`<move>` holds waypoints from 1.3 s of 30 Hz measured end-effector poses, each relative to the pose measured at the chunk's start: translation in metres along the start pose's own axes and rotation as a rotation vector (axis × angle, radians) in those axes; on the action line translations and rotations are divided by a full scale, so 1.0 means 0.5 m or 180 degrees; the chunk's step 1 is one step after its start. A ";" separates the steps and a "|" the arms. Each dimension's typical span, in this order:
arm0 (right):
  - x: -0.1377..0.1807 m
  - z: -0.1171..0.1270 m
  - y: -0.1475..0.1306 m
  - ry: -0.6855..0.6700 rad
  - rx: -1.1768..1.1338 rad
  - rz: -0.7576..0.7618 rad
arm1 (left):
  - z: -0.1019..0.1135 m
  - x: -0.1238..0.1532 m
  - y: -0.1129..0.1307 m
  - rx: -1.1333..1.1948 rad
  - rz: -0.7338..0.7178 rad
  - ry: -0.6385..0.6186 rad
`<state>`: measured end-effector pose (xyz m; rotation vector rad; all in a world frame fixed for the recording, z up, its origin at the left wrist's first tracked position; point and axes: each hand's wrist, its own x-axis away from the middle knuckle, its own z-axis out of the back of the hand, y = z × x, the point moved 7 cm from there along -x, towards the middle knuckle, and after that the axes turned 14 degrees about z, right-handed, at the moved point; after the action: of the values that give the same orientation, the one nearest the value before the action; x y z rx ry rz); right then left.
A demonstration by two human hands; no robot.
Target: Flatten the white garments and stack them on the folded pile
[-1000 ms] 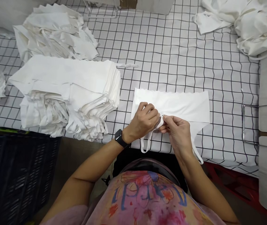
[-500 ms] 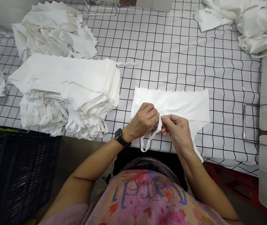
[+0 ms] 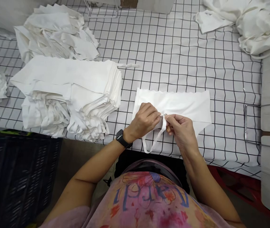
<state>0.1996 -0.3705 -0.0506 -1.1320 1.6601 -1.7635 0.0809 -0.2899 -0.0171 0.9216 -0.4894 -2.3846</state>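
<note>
A white garment (image 3: 177,101), like a strapped bra top with a scalloped edge, lies flat near the table's front edge. My right hand (image 3: 181,128) pinches the upper end of its narrow white strap (image 3: 157,139) between thumb and fingers. Just to the left, my left hand (image 3: 146,118), with a black watch on the wrist, is closed with its fingertips at the garment's edge. A small thin piece spans the gap between both sets of fingertips, too small to make out. Below, the strap hangs in a loop over the table edge.
A neat stack of similar white garments (image 3: 78,72) is on the left, with a loose pile (image 3: 54,31) behind it. More white garments (image 3: 255,25) lie at the back right. A wire frame (image 3: 246,123) borders the right side. Dark crates (image 3: 18,171) stand below left.
The right hand has shifted slightly right with the strap end, so the gap between my fingertips is a little wider. The left hand has barely moved.
</note>
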 end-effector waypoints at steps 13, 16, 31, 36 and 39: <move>-0.001 -0.006 0.009 0.0033 0.0007 0.0063 | -0.006 0.001 0.006 -0.0198 -0.0077 -0.0223; -0.002 -0.007 0.011 0.0058 -0.0017 0.0119 | -0.004 0.000 0.009 -0.0220 -0.0092 -0.0194; -0.001 -0.013 -0.004 -0.0094 0.0360 0.0145 | -0.007 0.000 0.003 -0.0156 -0.0097 -0.0238; -0.005 -0.011 0.003 -0.0035 0.0174 0.0136 | -0.007 0.002 0.000 -0.0081 -0.0094 -0.0202; -0.006 -0.013 0.004 -0.0036 0.0139 0.0127 | -0.008 0.002 0.001 -0.0105 -0.0101 -0.0230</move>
<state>0.1956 -0.3647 -0.0528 -1.0805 1.6186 -1.7567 0.0831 -0.2915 -0.0199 0.8372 -0.4645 -2.4543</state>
